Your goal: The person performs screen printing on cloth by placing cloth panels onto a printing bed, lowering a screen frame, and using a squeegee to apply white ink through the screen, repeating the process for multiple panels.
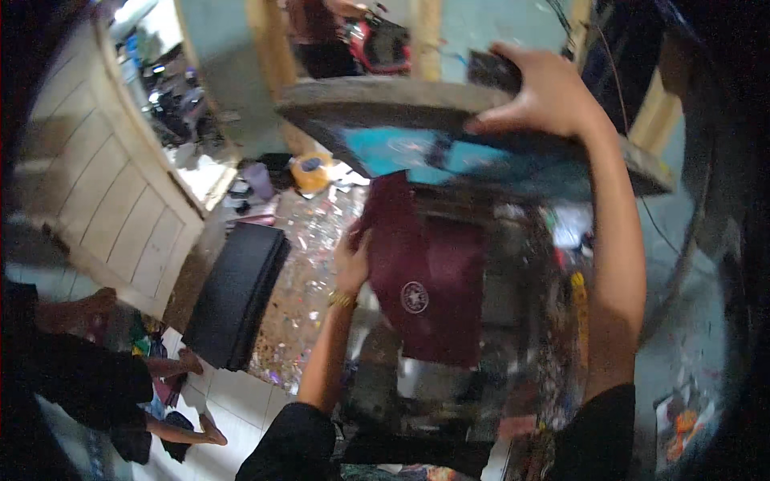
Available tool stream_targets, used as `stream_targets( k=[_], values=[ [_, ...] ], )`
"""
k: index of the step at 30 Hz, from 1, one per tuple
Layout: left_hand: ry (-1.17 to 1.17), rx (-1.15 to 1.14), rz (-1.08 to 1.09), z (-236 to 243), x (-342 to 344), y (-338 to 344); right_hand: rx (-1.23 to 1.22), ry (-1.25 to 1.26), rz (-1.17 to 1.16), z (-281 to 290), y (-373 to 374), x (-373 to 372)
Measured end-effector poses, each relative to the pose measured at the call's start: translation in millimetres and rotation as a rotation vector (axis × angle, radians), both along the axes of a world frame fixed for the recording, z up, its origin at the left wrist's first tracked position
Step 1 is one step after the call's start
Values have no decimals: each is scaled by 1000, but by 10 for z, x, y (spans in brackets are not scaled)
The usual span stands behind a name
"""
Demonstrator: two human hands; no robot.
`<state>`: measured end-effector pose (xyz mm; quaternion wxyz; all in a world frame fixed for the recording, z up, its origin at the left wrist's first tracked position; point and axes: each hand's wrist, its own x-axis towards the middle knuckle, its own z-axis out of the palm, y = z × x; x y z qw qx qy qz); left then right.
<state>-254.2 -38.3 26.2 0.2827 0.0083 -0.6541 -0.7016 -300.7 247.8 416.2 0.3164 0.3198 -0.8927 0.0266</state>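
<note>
**Maroon cloth in the left hand, wooden screen frame in the right**

I have the left hand (351, 260) closed on the left edge of the maroon cloth (449, 280), part of its fingers hidden behind the fabric. The cloth lies over the dark work surface (513, 345) in front of me, its upper left part lifted; a round white star emblem (414, 297) shows on it.

My right hand (549, 92) is clamped on the near edge of the wooden screen frame (385, 94), thumb low and fingers reaching over the top beside a dark block (491, 72). The frame is tilted up beyond the cloth, showing its turquoise panel (377, 148).

To the left I see a black folded stack (233, 289) on a speckled bench (309, 264), with an orange-yellow roll (311, 172) and a purple cup (258, 181) near its far end. A dark-clothed person (88, 393) is at lower left, bare feet on white floor tiles (216, 393).
</note>
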Motion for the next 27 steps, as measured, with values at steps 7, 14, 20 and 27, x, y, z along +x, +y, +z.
stream_targets(
  k=[7, 14, 20, 27],
  values=[
    [42, -299, 945, 337, 1546, -2731, -20, -164, 36, 156, -215, 60],
    [-864, -1203, 1642, 381, 2141, -3184, -62, -99, 18, 140, -115, -10],
    [-158, -1002, -93, 127, 1365, -378, 26, -131, 19, 61, -29, -208],
    [-202, -1400, -481, -314, 1245, 257, 69, -121, 29, 182, -108, -42]
  ],
)
